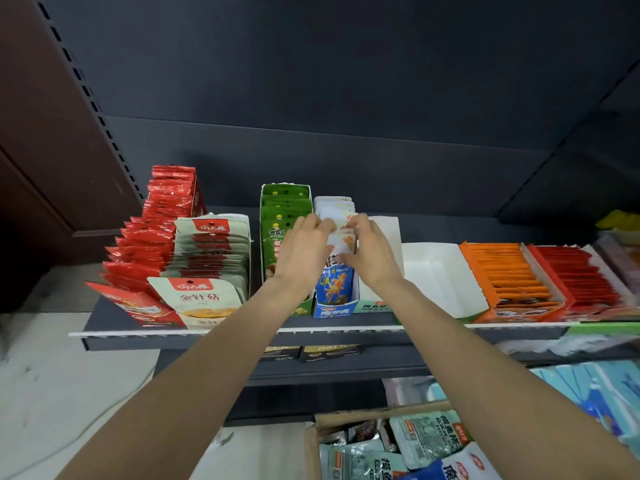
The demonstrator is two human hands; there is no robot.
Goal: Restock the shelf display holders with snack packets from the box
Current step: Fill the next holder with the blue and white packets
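Both my hands reach into the blue display holder (332, 310) on the dark shelf. My left hand (300, 252) and my right hand (372, 252) pinch a bunch of white-and-blue snack packets (341, 241) from either side, above the packets standing in that holder. A blue packet with an orange figure (334, 284) faces front there. The cardboard box (346, 419) stands low at the bottom right, with several pale green and blue-white packets (427, 436) lying in it.
A green holder (277, 216) stands just left of the blue one. An empty white holder (440, 271) lies to its right. Red packets (152, 237) and white-red packets (211, 247) fill the left, orange (512, 275) and red trays (585, 275) the right. The shelf edge (242, 331) runs across.
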